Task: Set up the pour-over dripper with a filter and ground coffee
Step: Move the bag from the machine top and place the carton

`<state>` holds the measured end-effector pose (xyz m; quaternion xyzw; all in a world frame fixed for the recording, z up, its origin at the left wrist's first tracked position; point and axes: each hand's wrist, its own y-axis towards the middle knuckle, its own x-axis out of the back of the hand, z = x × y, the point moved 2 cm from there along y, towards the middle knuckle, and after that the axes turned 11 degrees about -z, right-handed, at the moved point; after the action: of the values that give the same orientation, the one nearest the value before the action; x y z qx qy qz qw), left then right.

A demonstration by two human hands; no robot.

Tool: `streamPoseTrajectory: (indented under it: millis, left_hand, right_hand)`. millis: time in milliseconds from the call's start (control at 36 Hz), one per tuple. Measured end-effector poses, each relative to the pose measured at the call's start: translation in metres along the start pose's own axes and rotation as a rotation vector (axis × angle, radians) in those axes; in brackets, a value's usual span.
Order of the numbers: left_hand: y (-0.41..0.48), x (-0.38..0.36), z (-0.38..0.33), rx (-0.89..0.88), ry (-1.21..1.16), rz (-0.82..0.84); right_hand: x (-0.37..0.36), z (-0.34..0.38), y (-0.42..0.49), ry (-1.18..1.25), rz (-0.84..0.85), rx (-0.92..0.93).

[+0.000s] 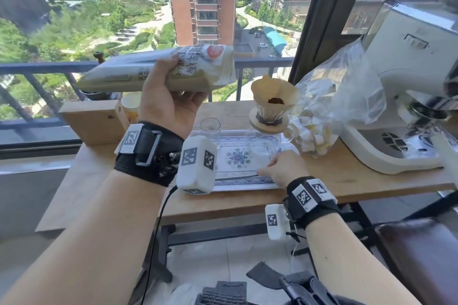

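Since a paper filter is already seated in the glass dripper and a small mound of ground coffee is seen at its bottom, the set-up is judged nearly done. The dripper is perched on a glass server at the far right of the patterned tray. A printed packet, whose contents are unclear, is gripped by the left hand above the tray's far left. The right hand is laid with relaxed fingers on the tray's near right edge.

Dripper on server, tray beneath, machine right
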<state>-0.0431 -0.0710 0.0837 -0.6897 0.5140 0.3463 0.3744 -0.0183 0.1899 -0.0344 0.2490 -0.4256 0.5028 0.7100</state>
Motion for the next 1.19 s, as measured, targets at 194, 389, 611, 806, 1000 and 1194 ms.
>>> streamPoseTrajectory:
  millis: [194, 389, 611, 806, 1000, 1194]
  left_hand:
    - [0.017, 0.01, 0.01, 0.038, 0.011, -0.031]
    - [0.026, 0.019, 0.017, 0.052, 0.021, -0.044]
    - [0.028, 0.021, 0.02, 0.053, 0.02, -0.05]
    - [0.013, 0.02, 0.046, 0.091, 0.165, -0.007]
    - [0.001, 0.019, 0.058, 0.119, 0.356, -0.016]
    - [0.002, 0.027, 0.032, 0.145, 0.207, -0.221]
  right_hand:
    - [-0.011, 0.005, 0.009, -0.151, 0.063, 0.058]
    - [-0.014, 0.006, 0.02, -0.145, 0.064, 0.086]
    - [0.042, 0.07, 0.004, 0.411, 0.201, 0.116]
    - [0.078, 0.127, -0.008, 0.895, 0.4, 0.075]
    - [0.086, 0.137, 0.002, 0.867, 0.218, 0.129]
    - [0.138, 0.121, 0.02, 0.848, 0.108, 0.091]
